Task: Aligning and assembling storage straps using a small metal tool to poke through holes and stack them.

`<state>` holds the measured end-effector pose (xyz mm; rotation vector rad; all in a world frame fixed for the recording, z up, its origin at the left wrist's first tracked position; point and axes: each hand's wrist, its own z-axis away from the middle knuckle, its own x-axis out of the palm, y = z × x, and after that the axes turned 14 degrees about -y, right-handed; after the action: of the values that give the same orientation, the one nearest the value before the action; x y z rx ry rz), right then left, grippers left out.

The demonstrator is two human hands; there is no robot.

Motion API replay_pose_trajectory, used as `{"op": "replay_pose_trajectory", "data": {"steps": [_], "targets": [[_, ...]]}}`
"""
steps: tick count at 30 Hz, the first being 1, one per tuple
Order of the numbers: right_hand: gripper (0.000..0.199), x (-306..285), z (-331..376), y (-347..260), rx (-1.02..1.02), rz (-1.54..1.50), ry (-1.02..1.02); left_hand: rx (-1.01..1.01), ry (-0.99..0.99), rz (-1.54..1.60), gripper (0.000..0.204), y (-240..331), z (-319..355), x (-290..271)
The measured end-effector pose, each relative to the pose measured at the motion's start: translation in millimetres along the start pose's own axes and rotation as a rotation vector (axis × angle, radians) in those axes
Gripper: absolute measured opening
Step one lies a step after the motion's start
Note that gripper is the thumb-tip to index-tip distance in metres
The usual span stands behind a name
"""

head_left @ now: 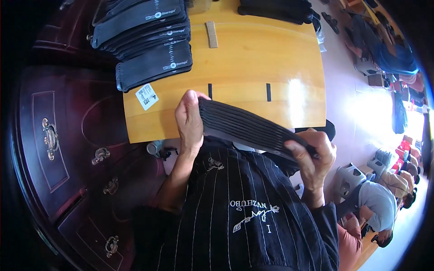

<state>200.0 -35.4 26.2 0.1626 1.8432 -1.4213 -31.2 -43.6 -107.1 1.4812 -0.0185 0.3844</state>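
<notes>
L hand (190, 122) + R hand (314, 156) each clamped on end of black ribbed pad stack (248, 126) — long axis upper-left to lower-right, above wooden counter (253, 58).

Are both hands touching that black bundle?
Touching. The head view shows the left hand wrapped round one end of the black bundle and the right hand gripping the other end.
</notes>
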Motion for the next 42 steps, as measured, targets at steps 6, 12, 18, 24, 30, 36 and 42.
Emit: {"op": "replay_pose_trajectory", "data": {"steps": [6, 12, 18, 24, 30, 36, 42], "targets": [[0.019, 14.4, -15.0, 48.2, 0.419, -0.588, 0.148, -0.012, 0.013, 0.324, 0.036, 18.3, -1.4, 18.8], [0.018, 20.2, -22.0, 92.6, 0.518, -0.926, 0.100, -0.030, 0.046, 0.316, 0.028, 27.3, -23.4, 34.7], [0.021, 20.3, -24.0, 70.8, 0.425, -0.515, 0.154, 0.103, 0.003, -0.222, 0.033, 28.5, -46.9, 40.6], [0.016, 12.2, -26.7, 76.6, 0.613, -0.865, 0.293, -0.270, -0.023, 0.391, 0.031, 29.1, -67.5, 56.0], [0.013, -7.3, -17.9, 113.3, 0.489, -0.920, 0.477, -0.085, -0.168, -0.295, 0.028, 31.2, -92.8, 47.7], [0.011, -6.7, -25.3, 127.1, 0.497, -0.919, 0.514, 0.405, -0.169, -1.486, 0.039, -0.8, -110.4, 41.1], [0.011, -1.0, -35.9, 136.1, 0.548, -0.874, 0.460, 0.323, -0.242, -1.433, 0.038, -2.7, -74.1, 31.7]]}}
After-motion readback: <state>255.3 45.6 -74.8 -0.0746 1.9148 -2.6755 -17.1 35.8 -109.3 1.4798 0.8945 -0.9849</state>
